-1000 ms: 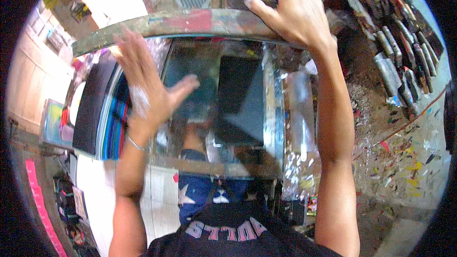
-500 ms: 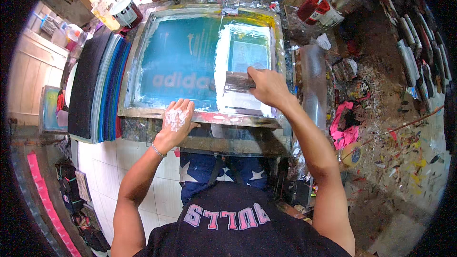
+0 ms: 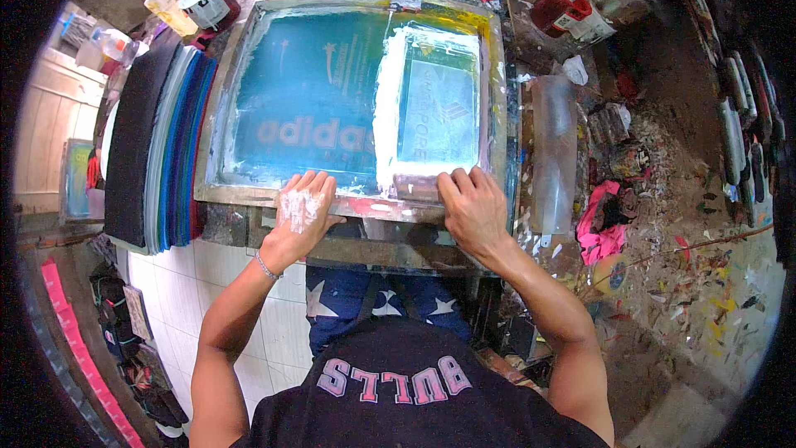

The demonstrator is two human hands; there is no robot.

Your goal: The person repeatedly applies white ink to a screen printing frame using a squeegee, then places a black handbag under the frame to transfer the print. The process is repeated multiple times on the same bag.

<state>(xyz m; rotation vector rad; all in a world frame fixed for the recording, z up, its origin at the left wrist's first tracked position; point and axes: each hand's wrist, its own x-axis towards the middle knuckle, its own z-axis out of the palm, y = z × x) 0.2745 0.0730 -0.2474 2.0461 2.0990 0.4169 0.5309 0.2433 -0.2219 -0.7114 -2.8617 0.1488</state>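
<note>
A screen printing frame (image 3: 348, 207) with a blue-green mesh (image 3: 307, 75) lies on the bench before me. My left hand (image 3: 303, 209), smeared with white, grips its near rail, fingers over the top and thumb at the near side. At the near end of the right-hand print area, my right hand (image 3: 477, 206) is closed on a squeegee (image 3: 417, 187); the fingers cover the tool's right end. White ink (image 3: 387, 108) lies in a thick strip along the left of that area. Pale lettering and a logo show through the mesh.
Left of the frame stands a stack of dark and blue cloth-like sheets (image 3: 157, 149). A white ink tub (image 3: 206, 4) is behind it, a red tub (image 3: 560, 10) at the back right. A long translucent strip (image 3: 554, 149) lies right of the frame, near a pink cloth (image 3: 601, 228).
My right hand has drawn the squeegee toward me, to the near rail. The mesh behind it shows more of the print design. My left hand stays on the rail; the view has shifted slightly.
</note>
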